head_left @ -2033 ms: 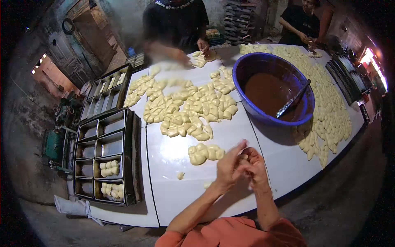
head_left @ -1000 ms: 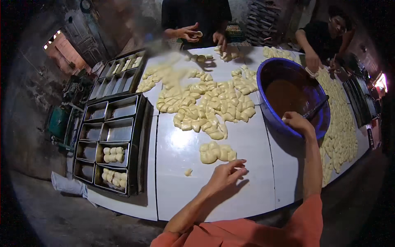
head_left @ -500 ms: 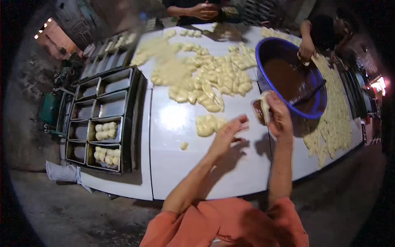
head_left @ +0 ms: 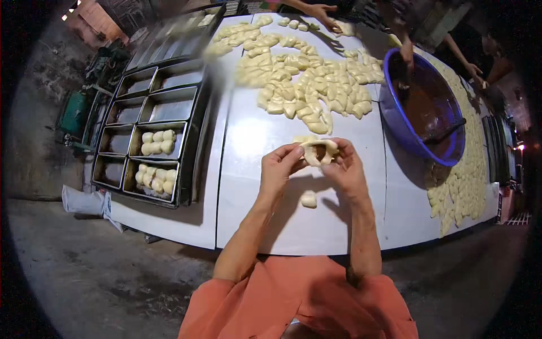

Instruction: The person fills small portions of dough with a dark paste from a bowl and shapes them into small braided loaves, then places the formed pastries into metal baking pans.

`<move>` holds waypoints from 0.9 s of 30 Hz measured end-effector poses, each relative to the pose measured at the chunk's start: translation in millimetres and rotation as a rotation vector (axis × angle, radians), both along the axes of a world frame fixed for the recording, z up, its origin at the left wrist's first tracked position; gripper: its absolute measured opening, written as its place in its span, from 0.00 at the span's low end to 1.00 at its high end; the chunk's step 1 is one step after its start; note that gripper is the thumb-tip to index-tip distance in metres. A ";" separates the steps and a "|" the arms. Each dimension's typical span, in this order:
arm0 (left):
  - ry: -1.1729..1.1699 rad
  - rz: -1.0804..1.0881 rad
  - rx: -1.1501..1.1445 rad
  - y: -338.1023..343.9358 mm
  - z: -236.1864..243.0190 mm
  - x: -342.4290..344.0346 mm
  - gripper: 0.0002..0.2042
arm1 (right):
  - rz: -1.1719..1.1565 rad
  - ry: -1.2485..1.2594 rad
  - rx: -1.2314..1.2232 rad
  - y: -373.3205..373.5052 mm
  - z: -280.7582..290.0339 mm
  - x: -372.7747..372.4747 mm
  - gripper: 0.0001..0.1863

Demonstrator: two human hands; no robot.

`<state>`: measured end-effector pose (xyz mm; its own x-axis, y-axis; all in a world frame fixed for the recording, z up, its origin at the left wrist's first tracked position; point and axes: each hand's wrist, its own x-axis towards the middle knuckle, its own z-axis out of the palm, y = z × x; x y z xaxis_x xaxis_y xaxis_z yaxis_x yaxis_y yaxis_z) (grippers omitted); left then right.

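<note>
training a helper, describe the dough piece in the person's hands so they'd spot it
Over the white table, left of the big blue plastic tub and nearer, find a bare left hand and bare right hand. They hold a soft, pale-yellow dough piece. Unlike the small pale dough ball below it in view and the spread of yellow dough lumps beyond, its open middle shows brown filling.

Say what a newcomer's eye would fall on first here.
Probably the blue tub of brown paste, right of centre on the white table. Next, pale dough pieces spread across its far middle; nearer, the left hand and right hand hold some hollowed dough with brown inside.
</note>
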<state>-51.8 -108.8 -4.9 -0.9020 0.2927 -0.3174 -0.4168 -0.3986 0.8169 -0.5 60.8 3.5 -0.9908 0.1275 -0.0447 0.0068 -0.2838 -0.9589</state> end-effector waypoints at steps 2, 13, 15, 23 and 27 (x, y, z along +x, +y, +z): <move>0.011 0.014 0.004 -1.2 -0.7 3.0 0.15 | -0.090 0.126 0.329 -21.9 -4.6 3.3 0.31; 0.005 -0.214 -0.057 -5.9 3.7 -15.6 0.20 | -0.119 -0.183 0.025 -35.2 1.9 -0.2 0.15; -0.020 -0.309 -0.192 -11.5 7.3 -22.8 0.19 | -0.034 -0.187 -0.033 -33.7 17.1 9.1 0.15; 0.159 -0.271 -0.133 -10.7 8.0 -3.0 0.16 | -0.126 0.265 0.410 -23.5 -24.0 9.1 0.15; 0.171 -0.334 -0.107 -17.7 1.8 -4.2 0.13 | -0.255 0.325 0.393 -41.1 -23.0 8.6 0.12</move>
<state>-56.0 -126.6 -3.1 -0.8053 0.5525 -0.2153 -0.3632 -0.1727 0.9156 8.1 19.7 -19.5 -0.8816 0.3099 0.3560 -0.3278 0.1406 -0.9342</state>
